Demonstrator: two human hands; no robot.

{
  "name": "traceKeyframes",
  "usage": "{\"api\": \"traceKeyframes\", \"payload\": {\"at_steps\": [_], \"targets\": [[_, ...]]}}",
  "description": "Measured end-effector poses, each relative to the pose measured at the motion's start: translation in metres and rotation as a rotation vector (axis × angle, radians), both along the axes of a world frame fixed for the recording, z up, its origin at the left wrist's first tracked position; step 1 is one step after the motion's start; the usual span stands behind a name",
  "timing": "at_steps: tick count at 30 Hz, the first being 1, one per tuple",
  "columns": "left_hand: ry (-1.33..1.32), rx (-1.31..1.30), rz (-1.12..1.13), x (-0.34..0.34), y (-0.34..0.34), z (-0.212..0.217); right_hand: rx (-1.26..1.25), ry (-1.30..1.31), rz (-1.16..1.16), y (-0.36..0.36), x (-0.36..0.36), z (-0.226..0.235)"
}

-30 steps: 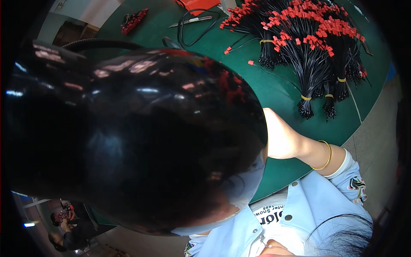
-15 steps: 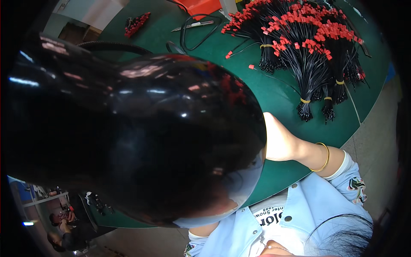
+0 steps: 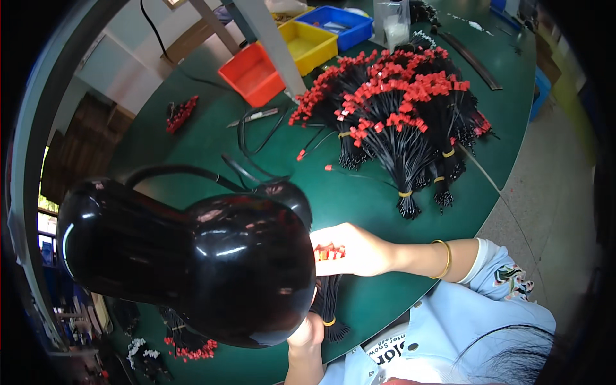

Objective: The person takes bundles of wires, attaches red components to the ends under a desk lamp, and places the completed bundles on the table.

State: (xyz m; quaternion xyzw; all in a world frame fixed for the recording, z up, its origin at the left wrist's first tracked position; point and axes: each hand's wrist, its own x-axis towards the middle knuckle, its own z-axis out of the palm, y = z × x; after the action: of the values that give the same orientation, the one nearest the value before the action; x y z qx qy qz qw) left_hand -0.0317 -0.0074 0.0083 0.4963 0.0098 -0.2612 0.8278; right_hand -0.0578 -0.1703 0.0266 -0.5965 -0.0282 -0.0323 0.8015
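Note:
A glossy black lamp head blocks much of the space where my hands are. My right hand, brightly lit, comes in from the right and closes round the red plug ends of a cable bundle. Below it the bundle's black cables run down to a yellow tie, with the tips fanned out on the green table. My left hand is beside these cables at the lamp's lower edge. The lamp hides its fingers, so its grip does not show.
Many tied black cable bundles with red plugs are heaped at the far right. Red, yellow and blue trays stand behind a grey post. A craft knife lies near a loose black cord. More bundles lie lower left.
The view has shifted, so the lamp covers less of it. My left hand and the cable bundle have come into sight, and the red plugs now show in my right hand.

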Motion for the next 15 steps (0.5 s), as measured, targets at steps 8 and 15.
{"api": "traceKeyframes", "payload": {"at_steps": [8, 15], "targets": [[-0.108, -0.009, -0.074, -0.001, -0.009, 0.01, 0.004, -0.058, -0.023, 0.0, 0.0, -0.006], [-0.127, 0.014, -0.098, -0.004, -0.005, 0.013, 0.035, -0.076, 0.009, 0.003, -0.002, -0.004]]}}
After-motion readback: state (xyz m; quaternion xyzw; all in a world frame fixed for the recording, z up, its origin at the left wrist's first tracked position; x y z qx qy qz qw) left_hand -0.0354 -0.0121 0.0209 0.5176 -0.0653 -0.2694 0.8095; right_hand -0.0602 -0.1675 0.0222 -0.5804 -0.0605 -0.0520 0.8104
